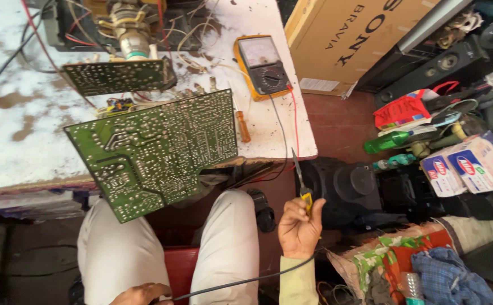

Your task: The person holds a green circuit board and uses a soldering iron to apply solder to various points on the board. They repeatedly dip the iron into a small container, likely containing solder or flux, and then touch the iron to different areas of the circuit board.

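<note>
1. Right hand (298, 229) closed around yellow-handled soldering iron (302, 183), tip up, beside the knee.
2. Left hand (143, 295) pinches black cord (241, 281), at lap.
3. Green circuit board (156, 151) overhangs workbench (15, 141) edge; multimeter (262, 66) behind.

The circuit board (153, 152) in front of me is matt green laminate dotted with dull solder. My worktop (20, 113) is white, rough and rust-stained. The multimeter (262, 66) has a yellow plastic case. My trousers (122, 254) are smooth pale cloth, the box (342, 39) plain brown cardboard.

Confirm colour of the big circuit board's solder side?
Green, with silver solder joints, on the circuit board; head view.
</note>
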Demonstrator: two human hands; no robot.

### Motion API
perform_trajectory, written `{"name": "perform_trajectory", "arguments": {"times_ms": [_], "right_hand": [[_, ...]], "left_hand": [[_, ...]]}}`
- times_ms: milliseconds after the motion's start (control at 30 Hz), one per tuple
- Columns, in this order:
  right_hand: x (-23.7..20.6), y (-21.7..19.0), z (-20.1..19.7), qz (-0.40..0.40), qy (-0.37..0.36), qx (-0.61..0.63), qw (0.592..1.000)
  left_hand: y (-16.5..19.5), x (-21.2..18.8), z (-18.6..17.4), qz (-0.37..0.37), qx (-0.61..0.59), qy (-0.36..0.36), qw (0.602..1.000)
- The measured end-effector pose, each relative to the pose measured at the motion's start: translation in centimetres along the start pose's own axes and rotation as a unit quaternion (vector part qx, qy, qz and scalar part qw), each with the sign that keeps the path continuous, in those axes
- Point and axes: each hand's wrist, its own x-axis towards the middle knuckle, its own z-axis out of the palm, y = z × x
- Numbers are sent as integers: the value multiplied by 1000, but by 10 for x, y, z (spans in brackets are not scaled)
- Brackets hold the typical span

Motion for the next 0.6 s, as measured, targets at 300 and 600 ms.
{"name": "perform_trajectory", "arguments": {"times_ms": [300,600], "right_hand": [[32,9,-13,-198,95,-297,929],[-3,-19,-29,157,-106,-190,963]], "left_hand": [[-34,-12,0,-8,-49,-31,998],[-4,-84,-60,68,-108,104,986]]}}
